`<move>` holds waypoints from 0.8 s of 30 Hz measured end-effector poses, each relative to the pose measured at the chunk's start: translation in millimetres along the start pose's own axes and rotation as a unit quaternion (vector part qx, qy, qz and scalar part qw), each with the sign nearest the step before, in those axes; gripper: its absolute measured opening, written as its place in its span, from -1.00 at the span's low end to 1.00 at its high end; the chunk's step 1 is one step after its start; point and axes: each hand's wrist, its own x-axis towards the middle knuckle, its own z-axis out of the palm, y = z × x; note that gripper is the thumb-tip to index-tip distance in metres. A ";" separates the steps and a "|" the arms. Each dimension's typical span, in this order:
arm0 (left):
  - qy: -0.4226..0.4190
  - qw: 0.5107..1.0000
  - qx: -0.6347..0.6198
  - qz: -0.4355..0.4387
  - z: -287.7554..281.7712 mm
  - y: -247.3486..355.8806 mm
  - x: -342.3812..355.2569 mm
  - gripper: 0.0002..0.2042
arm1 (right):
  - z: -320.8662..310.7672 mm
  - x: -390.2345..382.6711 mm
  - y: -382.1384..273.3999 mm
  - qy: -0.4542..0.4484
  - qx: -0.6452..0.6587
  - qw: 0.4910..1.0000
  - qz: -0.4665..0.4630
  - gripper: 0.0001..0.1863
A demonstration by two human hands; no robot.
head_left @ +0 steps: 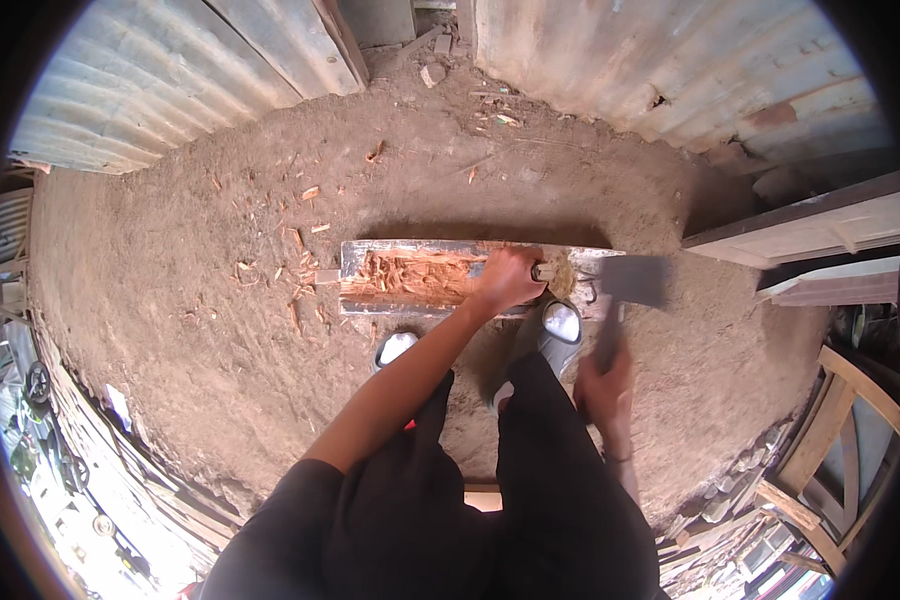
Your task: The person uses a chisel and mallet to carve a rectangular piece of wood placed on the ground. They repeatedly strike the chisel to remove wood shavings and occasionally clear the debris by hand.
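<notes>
A long wooden block (410, 275) lies crosswise on the dirt ground in front of my feet. Its left and middle part is hollowed out, showing raw reddish wood with rough cuts inside a dark, worn rim. My left hand (513, 277) is closed around a chisel (543, 271) over the block's right half; a short pale handle end sticks out to the right of the fist. In my right hand (605, 388) is a hatchet (634, 281), gripped by its handle and blurred by motion. The hatchet's broad dark head is over the block's right end, apart from the chisel.
Wood chips (295, 240) are scattered left of the block. My shoes (562, 322) stand at its near edge. Corrugated metal sheets (690, 70) line the far side. A wooden panel (800, 225) leans at the right, above a wooden frame (820, 440). Stacked timber (130, 480) lies lower left.
</notes>
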 end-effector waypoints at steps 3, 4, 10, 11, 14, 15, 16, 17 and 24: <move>-0.023 1.000 0.013 -0.011 -3.5 0.6 -3.2 -0.74 | -31.8 -3.3 -4.1 -0.105 -0.031 0.987 0.114 -0.58; -0.006 1.000 0.013 -0.003 -2.2 0.5 -1.8 -0.76 | -42.2 -0.5 -3.6 -0.118 -0.017 0.985 0.125 -0.58; -0.010 1.000 0.024 0.005 4.4 2.4 0.9 -0.79 | -22.7 4.7 -6.6 0.102 0.121 0.987 0.021 -0.58; -0.015 0.999 0.029 0.004 4.3 2.8 0.9 -0.79 | -7.7 8.8 2.5 0.147 0.157 0.977 -0.013 -0.57; -0.004 1.000 0.028 -0.003 3.4 0.1 0.8 -0.79 | -13.0 5.5 0.4 -0.064 0.022 0.994 0.090 -0.56; 0.003 1.000 0.023 -0.003 3.8 -0.4 1.3 -0.79 | -22.2 9.3 -4.1 -0.151 0.014 0.983 0.103 -0.55; -0.007 1.000 0.025 -0.010 4.5 -0.6 1.5 -0.79 | -30.3 10.6 -11.7 -0.130 -0.015 0.986 0.104 -0.56; -0.018 0.999 0.030 -0.020 2.4 -1.4 -0.2 -0.79 | -36.3 10.8 -19.3 -0.112 -0.042 0.987 0.106 -0.56; -0.021 0.999 0.045 -0.014 5.6 0.9 -0.5 -0.79 | -4.2 3.8 -7.7 0.059 0.035 0.997 0.037 -0.57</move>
